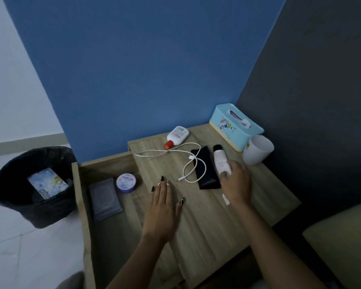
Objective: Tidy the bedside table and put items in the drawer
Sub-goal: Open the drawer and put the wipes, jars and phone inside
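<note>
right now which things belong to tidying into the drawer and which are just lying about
Job: white tube gripped by right hand, cable, black pouch, red-capped bottle, open drawer holding jar and grey pack.
Lying about: tissue box, cup, bin.

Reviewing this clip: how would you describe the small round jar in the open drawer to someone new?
Start at the wooden bedside table against the blue wall; its drawer stands open on the left. Inside, at the far end beside a flat grey pack, sits the jar: the only round thing there, lilac with a printed lid.
</note>
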A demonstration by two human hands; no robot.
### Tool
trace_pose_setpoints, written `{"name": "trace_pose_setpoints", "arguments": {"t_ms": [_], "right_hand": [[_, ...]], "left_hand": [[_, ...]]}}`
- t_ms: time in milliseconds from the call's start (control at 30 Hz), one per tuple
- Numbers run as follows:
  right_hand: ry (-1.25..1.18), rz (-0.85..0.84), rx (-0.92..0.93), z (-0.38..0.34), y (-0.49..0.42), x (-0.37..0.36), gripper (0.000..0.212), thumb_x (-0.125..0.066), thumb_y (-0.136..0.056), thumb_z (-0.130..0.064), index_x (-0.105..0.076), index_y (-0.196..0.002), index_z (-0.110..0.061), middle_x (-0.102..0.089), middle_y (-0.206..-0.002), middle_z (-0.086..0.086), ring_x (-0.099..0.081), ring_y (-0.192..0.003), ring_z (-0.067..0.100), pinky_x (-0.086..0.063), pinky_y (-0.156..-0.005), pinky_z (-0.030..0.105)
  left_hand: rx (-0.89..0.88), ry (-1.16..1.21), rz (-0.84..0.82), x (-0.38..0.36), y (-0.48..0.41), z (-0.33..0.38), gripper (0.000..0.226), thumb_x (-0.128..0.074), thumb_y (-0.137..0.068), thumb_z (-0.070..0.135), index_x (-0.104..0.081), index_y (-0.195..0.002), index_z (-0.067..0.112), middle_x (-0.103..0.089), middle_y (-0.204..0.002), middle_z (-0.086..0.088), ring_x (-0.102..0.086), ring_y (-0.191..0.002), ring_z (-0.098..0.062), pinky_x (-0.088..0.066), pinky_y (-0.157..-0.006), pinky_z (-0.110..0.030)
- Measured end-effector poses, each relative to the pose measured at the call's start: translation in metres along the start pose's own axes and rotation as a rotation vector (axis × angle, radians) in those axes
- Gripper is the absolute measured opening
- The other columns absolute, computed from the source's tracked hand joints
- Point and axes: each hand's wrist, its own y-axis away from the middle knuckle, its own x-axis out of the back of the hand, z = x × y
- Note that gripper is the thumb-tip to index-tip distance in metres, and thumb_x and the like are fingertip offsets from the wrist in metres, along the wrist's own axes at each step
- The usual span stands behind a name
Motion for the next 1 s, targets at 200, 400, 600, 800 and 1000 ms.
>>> {"name": "trace_pose_setpoints", "arguments": {"t_ms": [200,400,600,800,1000], "right_hand": [[0.046,-0.105,-0.084,0.036,0.002,-0.010,0.034,-0.057,-0.068,-0.036,-0.056,-0.099,-0.023,-0.060,-0.103,0.007,-0.057,-0.093,0.028,-0.053,-0.073,0.042],[-0.018,-0.047,-0.044,0.047,0.006,-0.008,0.037,-0.067,-0.078,-0.024,-0.058,-0.114,-0.021,-0.063,-0.114,0.008,-0.058,-0.103,0.028,-0.053,-0.082,0.044],[-0.007,-0.022,-0.092,0.044,0.007,0.000,0.058,-0.071,-0.080,-0.018,-0.046,-0.132,-0.013,-0.053,-0.130,0.017,-0.046,-0.120,0.036,-0.043,-0.092,0.044],[0.027,0.030,-0.152,0.040,0.015,0.012,0.066,-0.073,-0.079,-0.022,-0.042,-0.136,-0.009,-0.050,-0.133,0.020,-0.046,-0.122,0.038,-0.044,-0.095,0.046],[-0.052,0.130,-0.054,0.000,0.031,0.023,0.059,-0.073,-0.076,-0.022,-0.048,-0.128,-0.006,-0.052,-0.125,0.024,-0.048,-0.115,0.041,-0.044,-0.096,0.050]], "left_hand": [[-0.003,-0.018,0.041,-0.002,0.000,0.003,0.076,-0.002,-0.090,0.056,0.005,-0.150,0.010,0.020,-0.153,-0.003,0.023,-0.138,-0.013,0.015,-0.113,-0.028],[-0.011,-0.017,0.035,-0.003,0.000,0.003,0.080,0.003,-0.087,0.059,0.005,-0.150,0.010,0.018,-0.155,-0.004,0.021,-0.139,-0.012,0.014,-0.114,-0.028],[-0.014,-0.025,0.031,-0.007,-0.001,0.000,0.081,0.006,-0.086,0.060,0.005,-0.150,0.011,0.011,-0.159,-0.007,0.020,-0.141,-0.013,0.012,-0.116,-0.030],[-0.028,0.003,-0.015,-0.001,0.000,0.002,0.064,-0.014,-0.100,0.045,0.007,-0.150,0.010,0.012,-0.159,-0.007,0.015,-0.146,-0.016,0.012,-0.115,-0.029],[-0.038,-0.020,0.127,0.026,0.002,-0.037,0.055,-0.026,-0.102,0.021,-0.002,-0.150,0.010,0.000,-0.160,-0.009,0.001,-0.149,-0.020,0.004,-0.118,-0.029]]}}
